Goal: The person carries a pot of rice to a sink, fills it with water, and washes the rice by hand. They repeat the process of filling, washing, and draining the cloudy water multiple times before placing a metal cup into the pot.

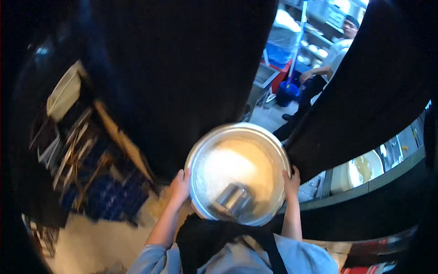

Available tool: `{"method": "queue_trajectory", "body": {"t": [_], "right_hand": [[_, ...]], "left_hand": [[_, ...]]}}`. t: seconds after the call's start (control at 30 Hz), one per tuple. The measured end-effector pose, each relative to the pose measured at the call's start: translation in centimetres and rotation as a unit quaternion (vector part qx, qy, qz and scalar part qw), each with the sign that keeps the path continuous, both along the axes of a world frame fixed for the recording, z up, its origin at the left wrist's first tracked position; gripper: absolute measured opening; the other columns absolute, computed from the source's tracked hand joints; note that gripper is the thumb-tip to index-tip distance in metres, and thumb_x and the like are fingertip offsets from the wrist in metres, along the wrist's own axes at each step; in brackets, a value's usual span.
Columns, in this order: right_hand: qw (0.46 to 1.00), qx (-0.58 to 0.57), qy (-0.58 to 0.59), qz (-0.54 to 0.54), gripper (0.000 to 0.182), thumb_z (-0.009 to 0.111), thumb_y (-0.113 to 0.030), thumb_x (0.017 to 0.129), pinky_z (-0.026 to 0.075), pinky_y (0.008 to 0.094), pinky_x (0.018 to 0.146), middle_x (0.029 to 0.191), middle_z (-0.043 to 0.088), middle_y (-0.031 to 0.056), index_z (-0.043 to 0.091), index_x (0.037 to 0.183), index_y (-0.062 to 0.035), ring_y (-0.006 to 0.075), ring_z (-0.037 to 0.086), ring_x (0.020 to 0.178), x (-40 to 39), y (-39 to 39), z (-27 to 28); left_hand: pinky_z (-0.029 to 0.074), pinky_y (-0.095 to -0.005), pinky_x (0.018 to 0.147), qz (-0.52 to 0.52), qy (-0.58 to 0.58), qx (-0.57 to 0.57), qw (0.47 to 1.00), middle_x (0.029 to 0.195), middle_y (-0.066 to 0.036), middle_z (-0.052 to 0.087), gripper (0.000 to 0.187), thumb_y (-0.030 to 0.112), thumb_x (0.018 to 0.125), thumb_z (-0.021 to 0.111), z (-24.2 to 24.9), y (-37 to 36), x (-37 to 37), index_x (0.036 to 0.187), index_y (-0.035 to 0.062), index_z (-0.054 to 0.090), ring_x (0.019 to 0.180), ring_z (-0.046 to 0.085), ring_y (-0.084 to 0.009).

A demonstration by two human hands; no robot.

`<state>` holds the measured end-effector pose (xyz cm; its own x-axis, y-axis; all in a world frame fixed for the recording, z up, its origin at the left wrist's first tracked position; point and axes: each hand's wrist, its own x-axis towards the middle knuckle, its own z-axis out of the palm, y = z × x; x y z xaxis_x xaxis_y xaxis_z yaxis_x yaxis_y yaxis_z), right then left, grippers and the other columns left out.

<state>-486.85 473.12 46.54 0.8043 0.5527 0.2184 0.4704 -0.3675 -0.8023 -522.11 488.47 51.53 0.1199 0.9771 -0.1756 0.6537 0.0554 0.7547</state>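
A large round metal pot [264, 192], filled with something pale and grainy, is held in front of the body. My left hand [181, 185] grips its left rim and my right hand [292, 181] grips its right rim. On the pale contents, near the pot's lower side, a metal cup [233, 200] lies tilted. The fingers of both hands are partly hidden behind the rim.
Dark curtains [182, 68] hang ahead and part at the upper right. Through the gap, a person [335, 57] is near a blue bucket [288, 91] and shelves. A basin [365, 170] is at the right; blurred racks [82, 150] stand at left.
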Motion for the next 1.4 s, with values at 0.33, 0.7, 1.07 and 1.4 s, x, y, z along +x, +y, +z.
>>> {"method": "queue_trajectory", "body": {"t": [0.33,0.7,1.07,1.4], "right_hand": [[0.934,0.039,0.160,-0.317,0.043,0.068,-0.030,0.079,0.044,0.0304,0.073,0.087,0.059,0.0108,0.053,0.100,0.0040,0.0178,0.054,0.079,-6.8,-3.9,-5.7],[0.953,0.013,0.143,-0.268,0.051,0.064,-0.026,0.080,0.042,0.0351,0.088,0.112,0.058,0.0226,0.049,0.121,0.0011,0.0293,0.057,0.104,5.6,9.6,-6.0],[0.986,-0.097,0.133,-0.014,0.039,0.064,-0.031,0.079,0.046,0.0380,0.073,0.086,0.063,0.0204,0.057,0.099,0.0011,0.0335,0.061,0.082,18.6,38.4,-5.2],[0.981,-0.091,0.157,-0.076,0.038,0.062,-0.031,0.082,0.045,0.0369,0.070,0.081,0.062,0.0194,0.056,0.091,0.0055,0.0296,0.060,0.076,22.4,51.3,-10.2]], "left_hand": [[0.043,-0.0427,0.078,-0.278,-0.041,-0.013,0.960,0.095,-0.022,0.061,0.047,0.044,0.092,0.039,-6.7,14.2,7.6,0.099,0.0005,0.056,0.090,0.059,-0.0371],[0.045,-0.0262,0.073,-0.193,-0.229,-0.146,0.943,0.097,-0.015,0.060,0.062,0.014,0.093,0.048,-8.2,24.4,17.1,0.141,0.0019,0.012,0.082,0.056,-0.0143],[0.045,-0.0277,0.079,-0.052,-0.253,-0.153,0.954,0.102,-0.012,0.059,0.036,0.001,0.084,0.056,-6.5,38.8,18.2,0.117,-0.0034,0.045,0.091,0.057,-0.0158],[0.044,-0.0328,0.080,-0.043,-0.139,-0.094,0.985,0.100,-0.016,0.060,0.043,0.029,0.086,0.057,-10.1,57.9,26.0,0.118,0.0005,0.049,0.090,0.057,-0.0229]]}}
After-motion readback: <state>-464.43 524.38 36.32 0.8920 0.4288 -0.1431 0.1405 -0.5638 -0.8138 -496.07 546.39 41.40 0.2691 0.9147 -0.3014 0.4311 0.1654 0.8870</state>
